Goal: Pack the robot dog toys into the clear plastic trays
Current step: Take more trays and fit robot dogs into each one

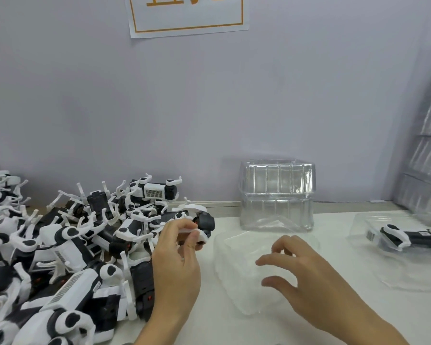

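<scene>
1. Clear plastic tray (237, 270) lies flat on the white table (309, 327), in front of the person, just under and left of the right hand (306, 277).
2. Right hand hovers over the tray's near-right part, fingers apart and loosely curled, gripping nothing; whether fingertips touch the plastic, cannot tell.
3. Left hand (177, 260) pinches a black-and-white robot dog toy (199, 225) at the right edge of the pile (60, 245), thumb and fingers clamped on a white leg part.
4. The held toy sits just left of the tray, not in it.
5. Second tray (368, 235) at far right already holds one dog (406, 236); its right end is cut off by the frame.
6. Stack of empty trays (276, 195) stands upright behind the flat tray, against the wall.
7. More clear packaging (426, 150) leans at the right edge, blurred and hard to make out.
8. Paper sign (188, 16) on the wall, top cut off, text unreadable.
</scene>
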{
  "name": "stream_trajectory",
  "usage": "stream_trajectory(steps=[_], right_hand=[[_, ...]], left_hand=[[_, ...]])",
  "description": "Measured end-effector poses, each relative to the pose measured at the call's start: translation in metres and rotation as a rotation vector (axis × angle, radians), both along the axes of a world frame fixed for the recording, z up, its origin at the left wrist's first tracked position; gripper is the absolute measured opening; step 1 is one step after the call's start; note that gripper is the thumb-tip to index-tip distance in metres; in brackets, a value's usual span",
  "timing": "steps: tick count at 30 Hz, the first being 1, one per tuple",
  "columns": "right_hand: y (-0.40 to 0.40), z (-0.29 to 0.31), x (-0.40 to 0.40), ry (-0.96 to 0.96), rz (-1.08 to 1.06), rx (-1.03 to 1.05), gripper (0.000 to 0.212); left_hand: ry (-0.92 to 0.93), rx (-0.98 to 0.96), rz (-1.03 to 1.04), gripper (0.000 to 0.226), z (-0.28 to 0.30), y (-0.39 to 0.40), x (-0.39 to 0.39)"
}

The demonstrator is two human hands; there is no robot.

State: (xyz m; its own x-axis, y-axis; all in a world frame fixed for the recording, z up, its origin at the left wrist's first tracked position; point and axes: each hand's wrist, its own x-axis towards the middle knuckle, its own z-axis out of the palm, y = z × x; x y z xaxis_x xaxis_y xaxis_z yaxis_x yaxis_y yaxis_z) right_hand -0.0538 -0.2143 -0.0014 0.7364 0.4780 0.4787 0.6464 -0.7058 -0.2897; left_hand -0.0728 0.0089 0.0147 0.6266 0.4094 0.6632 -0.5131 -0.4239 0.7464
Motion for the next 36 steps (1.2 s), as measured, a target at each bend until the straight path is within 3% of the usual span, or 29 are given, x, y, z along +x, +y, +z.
stream_trajectory(steps=[4, 9, 14, 17, 19, 22, 27, 31, 36], right_hand=[[0.009, 0.002, -0.002, 0.001, -0.025, 0.207, 0.037], [0.019, 0.011, -0.004, 0.034, -0.049, 0.599, 0.018], [0.030, 0.016, -0.009, 0.328, 0.030, 0.883, 0.024], [0.032, 0.022, -0.010, 0.577, 0.140, 1.080, 0.018], [0.031, 0.025, -0.010, 0.800, 0.269, 1.192, 0.033], [0.029, 0.027, -0.011, 0.930, 0.367, 1.203, 0.047], [0.027, 0.029, -0.009, 0.907, 0.343, 1.208, 0.038], [0.026, 0.031, -0.010, 0.922, 0.383, 1.264, 0.043], [0.028, 0.031, -0.010, 0.733, 0.258, 1.307, 0.032]], left_hand=[[-0.018, -0.010, -0.032, 0.019, 0.002, -0.003, -0.003], [-0.137, 0.106, 0.027, 0.033, 0.003, -0.007, -0.004], [-0.453, 0.493, 0.140, 0.027, 0.008, -0.010, -0.009], [-0.568, 0.751, 0.048, 0.020, 0.012, -0.016, -0.014], [-0.603, 0.940, 0.006, 0.020, 0.014, -0.026, -0.018], [-0.632, 1.135, -0.003, 0.014, 0.014, -0.042, -0.022], [-0.606, 1.148, -0.020, 0.022, 0.018, -0.048, -0.025], [-0.581, 1.100, -0.049, 0.024, 0.021, -0.050, -0.027], [-0.441, 1.026, -0.189, 0.021, 0.016, -0.053, -0.030]])
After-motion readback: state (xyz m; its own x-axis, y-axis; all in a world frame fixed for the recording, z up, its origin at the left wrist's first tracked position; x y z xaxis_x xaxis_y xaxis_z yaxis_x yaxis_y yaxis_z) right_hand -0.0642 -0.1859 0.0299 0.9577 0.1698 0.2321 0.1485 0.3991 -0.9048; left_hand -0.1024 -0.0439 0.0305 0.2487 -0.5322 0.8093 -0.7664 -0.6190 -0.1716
